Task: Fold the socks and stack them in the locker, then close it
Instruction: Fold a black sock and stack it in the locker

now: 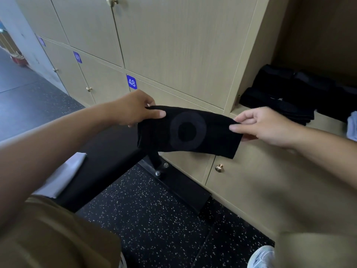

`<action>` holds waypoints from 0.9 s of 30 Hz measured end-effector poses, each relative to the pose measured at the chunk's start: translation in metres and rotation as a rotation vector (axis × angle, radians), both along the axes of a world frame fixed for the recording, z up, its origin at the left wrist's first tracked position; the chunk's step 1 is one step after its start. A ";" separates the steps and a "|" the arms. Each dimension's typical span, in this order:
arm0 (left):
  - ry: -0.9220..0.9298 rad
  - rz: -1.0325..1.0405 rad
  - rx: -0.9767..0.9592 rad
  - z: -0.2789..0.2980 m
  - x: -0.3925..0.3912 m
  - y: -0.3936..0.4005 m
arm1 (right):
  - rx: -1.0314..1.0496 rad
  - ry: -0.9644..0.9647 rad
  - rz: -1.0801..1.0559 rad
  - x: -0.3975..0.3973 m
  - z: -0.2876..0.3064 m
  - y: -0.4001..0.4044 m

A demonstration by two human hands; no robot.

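Observation:
A black sock with a grey ring mark is stretched flat in the air in front of the lockers. My left hand pinches its left end, and my right hand pinches its right end between thumb and fingers. To the right, the open locker holds a pile of black socks on its shelf. Its door is not visible.
Shut beige locker doors with brass knobs fill the wall, one labelled 48. A black bench with a white cloth stands at the lower left. A pale cloth lies at the locker's right edge. Speckled dark floor lies below.

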State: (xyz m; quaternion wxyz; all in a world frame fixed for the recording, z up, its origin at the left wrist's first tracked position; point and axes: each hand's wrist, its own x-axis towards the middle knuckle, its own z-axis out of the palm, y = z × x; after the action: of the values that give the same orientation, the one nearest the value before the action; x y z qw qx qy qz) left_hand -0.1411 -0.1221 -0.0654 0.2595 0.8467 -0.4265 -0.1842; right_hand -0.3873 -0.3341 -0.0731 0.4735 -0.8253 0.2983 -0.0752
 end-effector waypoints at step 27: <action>0.497 0.029 -0.331 0.009 -0.090 -0.061 | 0.072 -0.297 -0.189 0.029 0.021 0.048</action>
State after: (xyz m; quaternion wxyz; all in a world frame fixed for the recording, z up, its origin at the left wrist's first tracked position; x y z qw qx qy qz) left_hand -0.2314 -0.1827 -0.0566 0.4934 0.7276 -0.3619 -0.3101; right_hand -0.3586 -0.2866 -0.0526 0.5322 -0.7560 0.3041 -0.2297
